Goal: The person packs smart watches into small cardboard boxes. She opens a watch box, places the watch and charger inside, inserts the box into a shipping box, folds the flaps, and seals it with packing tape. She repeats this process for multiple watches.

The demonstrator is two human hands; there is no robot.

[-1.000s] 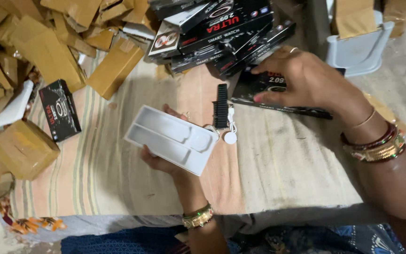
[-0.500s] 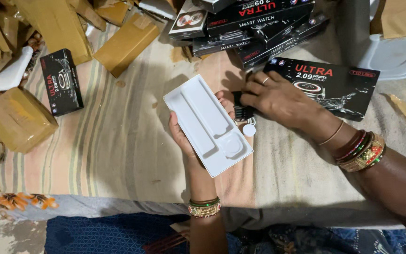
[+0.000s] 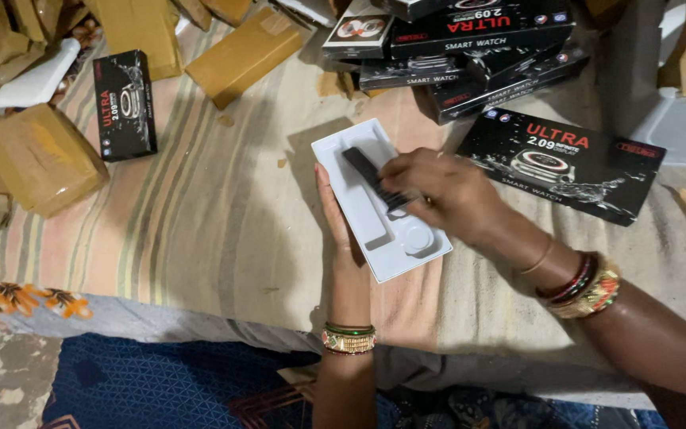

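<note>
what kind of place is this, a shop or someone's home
Probably a home used for packing goods, not a shop: the work surface is a striped bedsheet, with black watch boxes and brown parcels heaped loosely on it. The left hand holds a white tray.

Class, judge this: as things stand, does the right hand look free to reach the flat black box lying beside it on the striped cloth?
Probably yes. The right hand lies close to the flat black box, nothing between them, though it holds a black strap over the white tray.

The strap lies in the tray, which rests on the left hand. The right hand sits over the tray's right side. A flat box lies just right of it.
</note>
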